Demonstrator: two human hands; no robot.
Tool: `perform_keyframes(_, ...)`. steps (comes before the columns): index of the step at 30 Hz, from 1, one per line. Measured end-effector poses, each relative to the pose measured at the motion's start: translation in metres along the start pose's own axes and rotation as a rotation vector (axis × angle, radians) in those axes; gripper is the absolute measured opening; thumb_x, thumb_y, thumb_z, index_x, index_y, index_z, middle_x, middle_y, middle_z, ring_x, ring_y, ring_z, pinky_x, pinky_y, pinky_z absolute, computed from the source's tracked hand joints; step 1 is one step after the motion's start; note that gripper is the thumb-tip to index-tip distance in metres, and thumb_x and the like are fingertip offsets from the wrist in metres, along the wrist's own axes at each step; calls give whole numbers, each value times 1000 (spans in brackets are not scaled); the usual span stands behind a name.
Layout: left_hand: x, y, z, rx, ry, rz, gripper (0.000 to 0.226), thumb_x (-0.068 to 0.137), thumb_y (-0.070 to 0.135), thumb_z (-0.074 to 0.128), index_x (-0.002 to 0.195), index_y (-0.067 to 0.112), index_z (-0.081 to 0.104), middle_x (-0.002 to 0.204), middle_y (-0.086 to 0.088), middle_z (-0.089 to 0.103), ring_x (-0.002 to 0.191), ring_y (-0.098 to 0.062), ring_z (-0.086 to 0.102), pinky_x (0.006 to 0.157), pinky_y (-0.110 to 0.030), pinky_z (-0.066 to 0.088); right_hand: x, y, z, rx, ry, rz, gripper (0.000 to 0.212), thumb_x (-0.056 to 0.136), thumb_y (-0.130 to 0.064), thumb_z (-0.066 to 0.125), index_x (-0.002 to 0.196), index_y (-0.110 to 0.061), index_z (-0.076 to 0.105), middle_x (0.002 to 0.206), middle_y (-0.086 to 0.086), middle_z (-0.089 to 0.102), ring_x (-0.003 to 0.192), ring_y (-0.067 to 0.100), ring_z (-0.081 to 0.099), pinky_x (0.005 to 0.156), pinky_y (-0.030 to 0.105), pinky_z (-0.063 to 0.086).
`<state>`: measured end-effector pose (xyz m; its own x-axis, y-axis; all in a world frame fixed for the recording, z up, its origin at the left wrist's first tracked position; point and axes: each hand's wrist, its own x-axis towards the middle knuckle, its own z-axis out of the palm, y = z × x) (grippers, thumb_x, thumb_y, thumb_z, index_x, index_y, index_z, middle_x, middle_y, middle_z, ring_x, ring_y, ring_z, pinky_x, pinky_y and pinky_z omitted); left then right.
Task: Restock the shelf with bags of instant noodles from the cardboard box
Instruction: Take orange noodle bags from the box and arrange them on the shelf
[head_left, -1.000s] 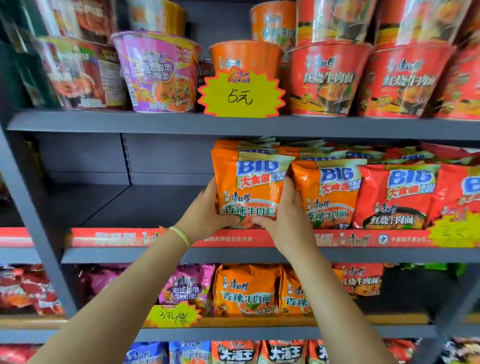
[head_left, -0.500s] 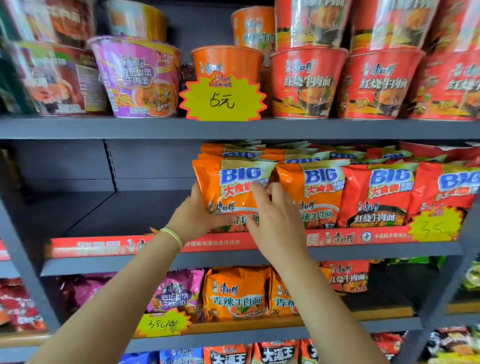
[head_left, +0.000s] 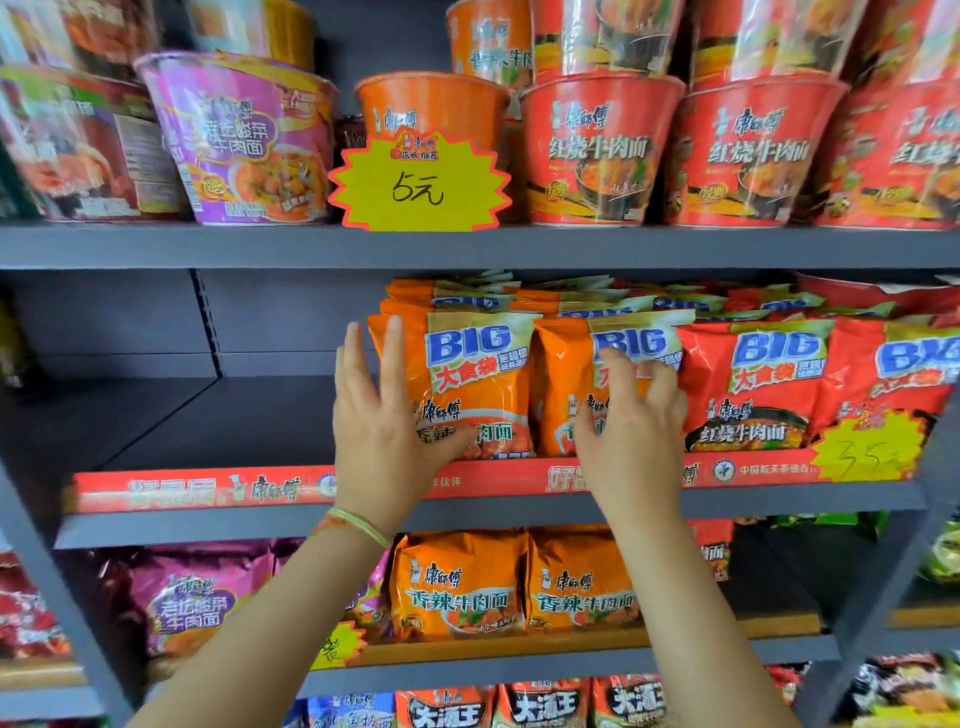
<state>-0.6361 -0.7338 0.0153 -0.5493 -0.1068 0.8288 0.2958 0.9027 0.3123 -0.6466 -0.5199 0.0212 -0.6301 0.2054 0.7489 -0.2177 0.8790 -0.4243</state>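
Orange bag (head_left: 467, 384) now upright on shelf, left hand (head_left: 379, 421) opened, right hand (head_left: 631, 431) on neighbouring bag (head_left: 576, 395).

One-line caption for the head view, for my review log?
Left hand steadies the leftmost orange noodle bag on the middle shelf; right hand touches its neighbour.
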Motion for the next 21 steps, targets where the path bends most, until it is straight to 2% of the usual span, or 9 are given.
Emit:
perform_keyframes(2, 2, 2, 8, 47, -52, 56, 123, 59, 67, 76, 156, 24, 15, 161, -25, 7, 145, -51, 18, 103, -67, 39, 2, 6, 5, -28, -135, 29, 74, 88, -22, 72, 150, -35, 34, 153, 16, 26, 136, 39, 32, 87, 45, 54)
perform_keyframes(4, 6, 0, 16, 36, -156, -1, 122, 57, 73, 72, 156, 31, 14, 163, -19, -2, 146, -50, 16, 98, -68, 44, 3, 5, 12, -50, -214, 2, 81, 90, -22, 71, 154, -40, 23, 160, 13, 16, 140, 39, 26, 90, 44, 53)
perform_keyframes(6, 7, -2, 21, 17, -218, -42, 120, 57, 80, 64, 156, 36, 13, 164, -13, -5, 146, -45, 21, 95, -63, 49, 5, 2, 17, -77, -235, -36, 82, 91, -25, 70, 155, -41, 20, 161, 10, 15, 139, 38, 27, 93, 42, 52)
perform_keyframes(10, 11, -7, 23, 67, -249, -15, 119, 59, 88, 52, 157, 34, 12, 164, -15, 0, 141, -42, 32, 97, -60, 49, 9, 5, 21, -135, -203, -58, 82, 85, -32, 76, 153, -37, 30, 155, 12, 29, 130, 39, 37, 92, 47, 50)
perform_keyframes(13, 9, -9, 18, 114, -234, 34, 108, 70, 90, 43, 157, 32, 14, 164, -16, 4, 145, -42, 26, 103, -63, 43, -1, -7, 16, -120, -17, -137, 65, 85, -32, 74, 144, -28, 48, 145, 16, 43, 127, 39, 43, 93, 54, 45)
perform_keyframes(15, 2, -9, 7, 108, -136, 51, 89, 84, 77, 43, 154, 25, 28, 162, -16, 17, 144, -39, 29, 105, -59, 40, -14, -27, 15, 94, 116, -275, 38, 91, -23, 66, 128, -19, 63, 131, 13, 54, 120, 32, 49, 91, 48, 44)
perform_keyframes(16, -2, -12, -2, 94, -59, 58, 76, 90, 67, 46, 149, 19, 39, 157, -17, 27, 140, -37, 35, 105, -55, 41, -22, -40, 18, 244, 119, -348, 26, 92, -18, 63, 118, -15, 67, 120, 10, 59, 111, 28, 54, 88, 43, 46)
perform_keyframes(18, -17, -25, -27, 102, 95, 72, 49, 93, 41, 56, 131, 9, 58, 138, -17, 50, 122, -33, 52, 96, -50, 47, -40, -71, 27, 536, 3, -471, 16, 94, -15, 56, 103, -11, 69, 97, 4, 64, 89, 21, 60, 75, 39, 49)
perform_keyframes(21, -60, -69, -80, 165, 117, -73, 27, 90, 25, 54, 108, 10, 67, 113, -8, 60, 99, -27, 61, 73, -43, 53, -82, -128, 53, 780, -321, -556, 16, 95, -16, 52, 99, -14, 67, 83, -1, 64, 70, 19, 57, 62, 38, 46)
